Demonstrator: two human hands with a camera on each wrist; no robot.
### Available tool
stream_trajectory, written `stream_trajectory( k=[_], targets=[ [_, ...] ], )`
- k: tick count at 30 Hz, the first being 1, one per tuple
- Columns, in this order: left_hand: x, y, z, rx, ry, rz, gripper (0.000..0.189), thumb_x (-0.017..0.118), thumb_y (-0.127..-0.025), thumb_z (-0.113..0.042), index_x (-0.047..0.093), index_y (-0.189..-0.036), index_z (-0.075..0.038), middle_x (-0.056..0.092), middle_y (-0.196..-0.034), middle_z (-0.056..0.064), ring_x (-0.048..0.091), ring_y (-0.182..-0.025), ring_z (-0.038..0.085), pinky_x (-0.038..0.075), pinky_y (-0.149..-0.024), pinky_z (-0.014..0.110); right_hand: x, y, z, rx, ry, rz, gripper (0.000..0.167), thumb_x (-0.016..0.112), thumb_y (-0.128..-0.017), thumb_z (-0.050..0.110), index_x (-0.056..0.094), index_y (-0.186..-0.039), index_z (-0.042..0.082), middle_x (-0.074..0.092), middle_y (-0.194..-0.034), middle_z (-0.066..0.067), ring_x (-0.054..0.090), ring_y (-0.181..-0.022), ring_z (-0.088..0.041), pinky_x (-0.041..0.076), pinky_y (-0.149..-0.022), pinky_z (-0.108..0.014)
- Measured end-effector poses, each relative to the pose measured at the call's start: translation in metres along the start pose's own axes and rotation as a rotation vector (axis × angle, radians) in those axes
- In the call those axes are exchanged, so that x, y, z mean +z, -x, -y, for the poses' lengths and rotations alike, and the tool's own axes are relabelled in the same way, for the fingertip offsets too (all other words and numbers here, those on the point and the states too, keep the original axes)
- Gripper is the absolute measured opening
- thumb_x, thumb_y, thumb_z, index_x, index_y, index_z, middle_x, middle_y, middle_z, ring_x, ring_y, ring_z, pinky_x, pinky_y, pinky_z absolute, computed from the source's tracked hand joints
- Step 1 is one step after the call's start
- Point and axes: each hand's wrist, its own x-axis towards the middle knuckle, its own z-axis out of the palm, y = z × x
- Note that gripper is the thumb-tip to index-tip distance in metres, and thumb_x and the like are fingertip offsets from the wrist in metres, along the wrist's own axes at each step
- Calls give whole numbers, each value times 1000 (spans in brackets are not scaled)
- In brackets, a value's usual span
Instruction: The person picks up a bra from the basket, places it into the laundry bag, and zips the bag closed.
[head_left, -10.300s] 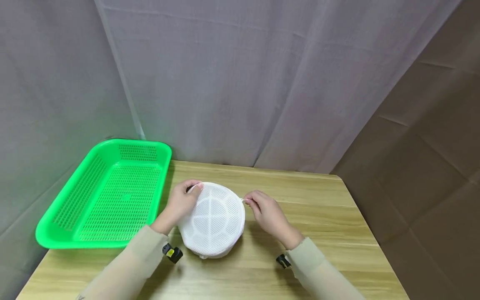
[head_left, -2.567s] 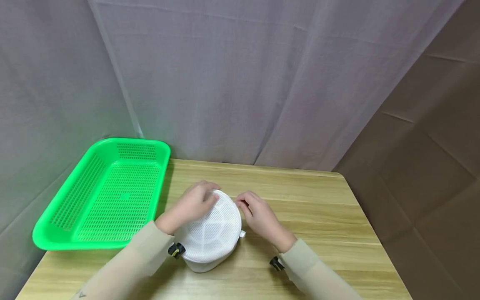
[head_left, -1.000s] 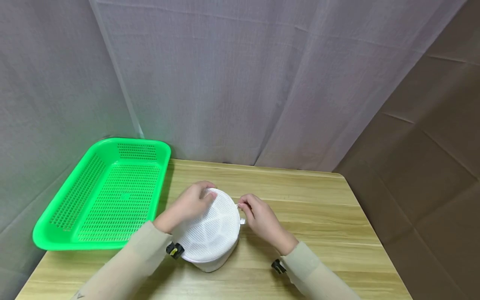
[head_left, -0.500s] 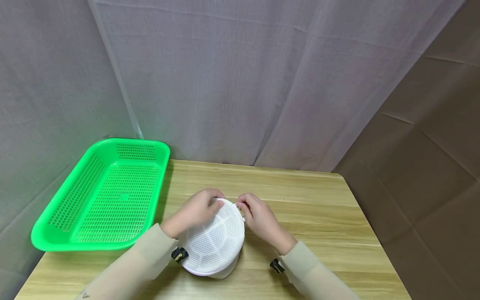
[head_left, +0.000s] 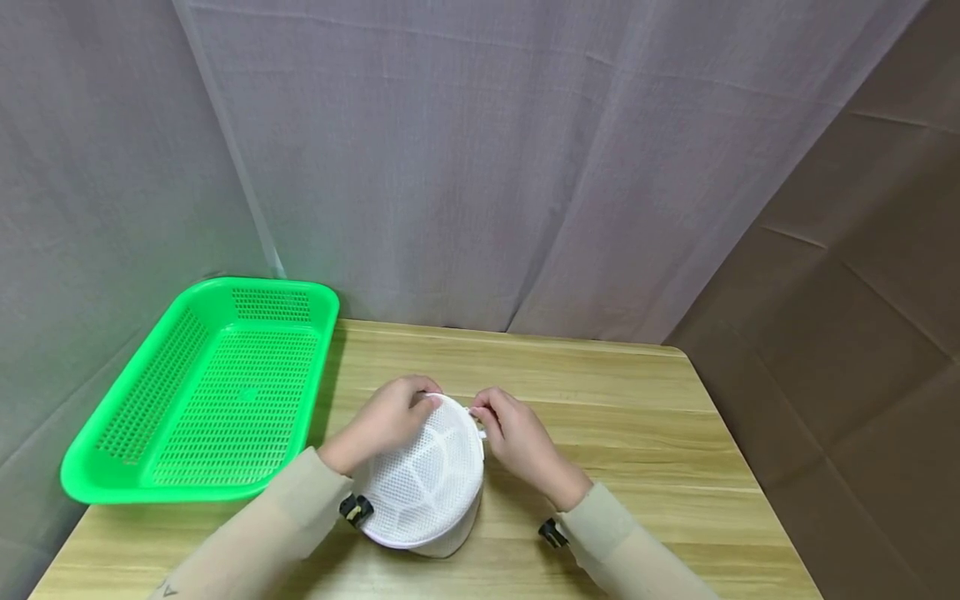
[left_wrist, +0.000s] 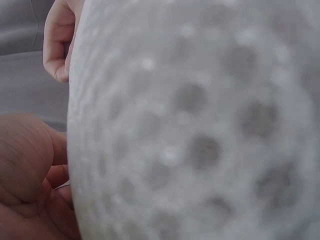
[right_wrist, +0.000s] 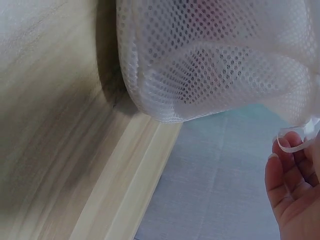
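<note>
A round white mesh laundry bag (head_left: 427, 475) stands tilted on the table, its flat mesh face turned up. My left hand (head_left: 384, 423) grips its far left rim, thumb on the mesh face. At the far right rim my right hand (head_left: 517, 437) pinches a small piece at the edge with thumb and forefinger. A thin white loop (right_wrist: 292, 146) shows at those fingers in the right wrist view. Just below them a small white tab (head_left: 482, 434) sticks out from the rim. Faint reddish patches show through the mesh side in the right wrist view.
A green plastic basket (head_left: 232, 400) with slotted walls stands on the left of the wooden table (head_left: 600, 392). Behind the table hangs a grey curtain (head_left: 420, 167), and a brown cloth (head_left: 847, 333) covers the right side.
The bag has turned under my hands, bringing the white tab up the right rim toward my right hand. Within the last half second, bag and left hand have shifted slightly left.
</note>
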Motion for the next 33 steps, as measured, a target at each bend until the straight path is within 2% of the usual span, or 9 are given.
stream_trajectory(
  k=[5,8,15,18,23,27,33],
  targets=[
    [-3,1,4,-60,31,-17,8,61,-95,-15,69,-94,-13,66,-90,-2,59,-86,15,49,-80,37,0,4,0,9,15,-3,7,55,-99,17,58,-97,11,54,-84,9,50,-72,-5,47,-63,-23],
    [-4,2,8,-77,50,-9,9,60,-96,-16,69,-94,-13,65,-89,-2,59,-84,15,49,-79,37,0,6,0,3,17,1,10,54,-99,20,58,-98,11,55,-86,8,51,-74,-6,48,-64,-24],
    [-10,2,17,-132,97,-33,10,60,-96,-16,69,-95,-11,65,-86,0,57,-81,16,49,-76,35,0,7,-2,-26,43,2,10,53,-100,18,58,-98,9,59,-91,5,51,-76,-8,48,-66,-26],
    [-10,3,18,-140,104,-39,11,60,-96,-16,69,-95,-10,65,-86,1,57,-79,17,49,-75,35,1,8,-2,-39,47,-2,10,53,-100,17,58,-98,9,59,-91,4,51,-76,-8,48,-66,-26],
    [-10,2,19,-139,101,-96,16,56,-98,-15,68,-101,-6,65,-89,4,57,-81,18,49,-75,36,1,7,-3,-6,34,-33,5,55,-99,15,58,-99,10,60,-94,3,54,-80,-8,50,-69,-26],
    [-12,0,23,-207,187,-149,20,51,-100,-13,66,-106,-1,65,-93,8,57,-83,20,49,-75,35,-2,7,-6,36,6,-58,7,52,-100,15,57,-102,11,60,-97,3,56,-85,-9,51,-72,-29],
    [-13,-2,30,-365,368,-200,26,45,-102,-17,59,-115,1,59,-104,15,54,-94,26,46,-82,37,-6,9,-12,49,-10,-113,15,48,-102,17,58,-110,9,59,-102,2,57,-91,-11,51,-76,-33]
  ],
)
